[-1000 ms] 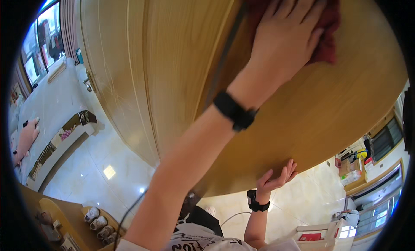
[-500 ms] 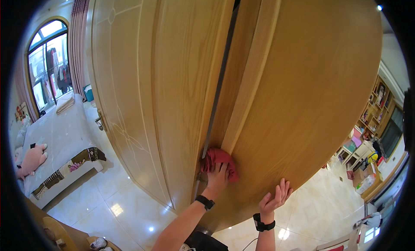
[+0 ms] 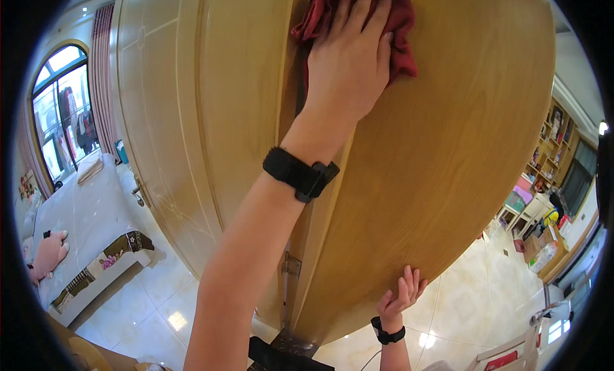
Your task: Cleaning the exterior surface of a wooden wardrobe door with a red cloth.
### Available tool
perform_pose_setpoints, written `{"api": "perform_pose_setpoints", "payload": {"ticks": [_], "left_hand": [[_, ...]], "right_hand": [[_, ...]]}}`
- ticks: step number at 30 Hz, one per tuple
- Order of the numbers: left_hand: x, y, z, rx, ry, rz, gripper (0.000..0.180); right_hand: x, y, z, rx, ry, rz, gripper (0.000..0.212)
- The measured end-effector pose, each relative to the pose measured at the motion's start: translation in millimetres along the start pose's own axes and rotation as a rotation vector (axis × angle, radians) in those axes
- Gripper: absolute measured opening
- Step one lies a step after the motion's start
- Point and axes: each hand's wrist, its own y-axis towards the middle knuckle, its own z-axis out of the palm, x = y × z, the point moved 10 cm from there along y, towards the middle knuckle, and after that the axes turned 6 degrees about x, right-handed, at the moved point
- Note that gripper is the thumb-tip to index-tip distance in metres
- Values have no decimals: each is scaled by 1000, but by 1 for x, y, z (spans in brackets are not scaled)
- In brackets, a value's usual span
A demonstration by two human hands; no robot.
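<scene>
Since half a second ago the left hand (image 3: 348,57) and its red cloth (image 3: 396,25) have travelled from low on the wooden door (image 3: 448,147), near its bottom edge, up to the top of the view; the forearm now stretches across the middle of the picture and looks far larger. The view has closed in on the door, so the window and floor fill less of the frame. The right hand (image 3: 401,293) is about where it was, flat against the door's lower edge.

The door is a broad panel of light, honey-coloured wood with fine grain. Its left edge meets a second, moulded panel (image 3: 192,115) of the same wood at a dark vertical gap, and a metal hinge (image 3: 291,267) sits low on that seam.

The cloth is dark red, soft and crumpled, bunched in folds. It lies pressed on the door beside the gap, showing around the left hand on the left, top and right sides.

The left hand's grip is a flat press: palm on the cloth, fingers spread and laid over it rather than curled shut. The right hand is likewise open, fingers splayed on bare wood, holding nothing. Each wrist carries a black band.

To the left stand an arched window (image 3: 61,115) and a bed (image 3: 83,224); pale glossy floor tiles (image 3: 467,300) lie below.
</scene>
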Motion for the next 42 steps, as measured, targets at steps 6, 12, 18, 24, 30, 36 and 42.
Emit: {"api": "perform_pose_setpoints", "payload": {"ticks": [6, 12, 18, 24, 30, 36, 42], "left_hand": [[-13, -79, 22, 120, -81, -223, 44], [-33, -236, 41, 389, -115, -398, 43], [-51, -346, 46, 488, -185, -548, 41], [-36, -237, 36, 396, -127, -418, 41], [-13, -76, 18, 241, -178, -121, 50], [1, 7, 3, 107, -10, 7, 47], [-6, -86, 26, 131, -97, -123, 46]], "right_hand": [[-2, -4, -8, -13, -39, 19, 26], [-1, -4, -4, 22, -38, -4, 29], [2, 5, -1, 6, -26, 4, 28], [2, -2, -7, -20, -24, 5, 26], [0, -14, -6, 5, -30, 28, 26], [5, -6, -3, -74, -40, 53, 22], [0, -4, -4, -76, -69, 55, 22]]}}
